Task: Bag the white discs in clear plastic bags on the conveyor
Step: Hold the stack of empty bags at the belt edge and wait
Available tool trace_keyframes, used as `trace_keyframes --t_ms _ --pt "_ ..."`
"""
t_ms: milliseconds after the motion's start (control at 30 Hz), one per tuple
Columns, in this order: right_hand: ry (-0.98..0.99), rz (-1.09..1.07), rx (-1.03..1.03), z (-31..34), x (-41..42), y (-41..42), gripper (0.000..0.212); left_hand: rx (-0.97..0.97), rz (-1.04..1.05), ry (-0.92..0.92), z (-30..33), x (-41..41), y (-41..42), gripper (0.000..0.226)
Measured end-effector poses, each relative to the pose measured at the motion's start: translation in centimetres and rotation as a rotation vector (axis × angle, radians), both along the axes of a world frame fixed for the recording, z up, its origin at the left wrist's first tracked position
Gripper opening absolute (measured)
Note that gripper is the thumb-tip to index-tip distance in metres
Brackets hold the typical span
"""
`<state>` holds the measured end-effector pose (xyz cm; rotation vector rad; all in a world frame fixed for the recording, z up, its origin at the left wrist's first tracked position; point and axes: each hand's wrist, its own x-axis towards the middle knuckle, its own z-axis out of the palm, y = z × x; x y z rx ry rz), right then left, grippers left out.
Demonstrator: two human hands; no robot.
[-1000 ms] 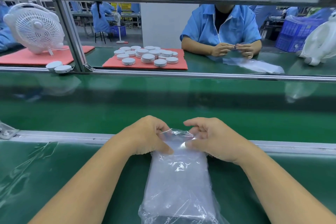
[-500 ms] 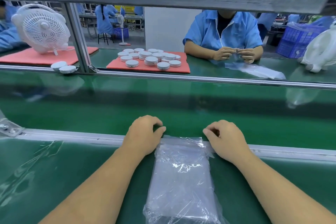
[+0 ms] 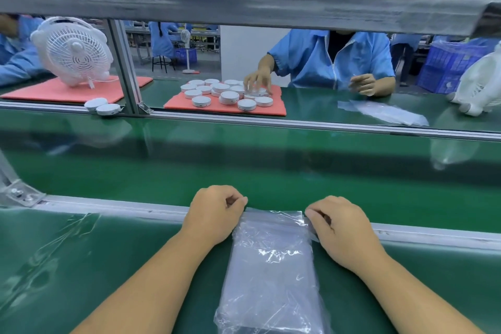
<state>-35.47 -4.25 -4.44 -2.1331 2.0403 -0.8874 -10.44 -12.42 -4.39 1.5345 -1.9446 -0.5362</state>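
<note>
Since a moment ago both my hands have slid outward along the bag's top edge, and the worker opposite now reaches into the discs. My left hand (image 3: pixel 214 214) pinches the left top corner of the clear plastic bag (image 3: pixel 271 266), which lies flat on the green table (image 3: pixel 95 266). My right hand (image 3: pixel 340 228) pinches the right corner. White discs (image 3: pixel 227 93) sit on a red mat (image 3: pixel 225 109) beyond the conveyor (image 3: pixel 244 168).

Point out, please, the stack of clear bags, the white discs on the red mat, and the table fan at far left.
stack of clear bags (image 3: pixel 271 274), head view: middle of the top bag.
white discs (image 3: pixel 229 97), head view: top of a near disc.
table fan (image 3: pixel 72 50), head view: grille centre.
</note>
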Motion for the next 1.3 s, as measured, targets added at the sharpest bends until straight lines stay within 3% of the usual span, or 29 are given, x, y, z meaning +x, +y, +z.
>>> trace_keyframes --t_ms 200,1300 --pt "0.035 -0.102 0.065 0.6 0.1 -0.8 0.023 -0.014 0.048 0.042 1.2 0.0 0.7 0.026" --pt "0.03 -0.126 0.084 0.3 0.4 -0.1 0.026 -0.053 0.068 0.04 0.4 -0.2 0.7 0.029"
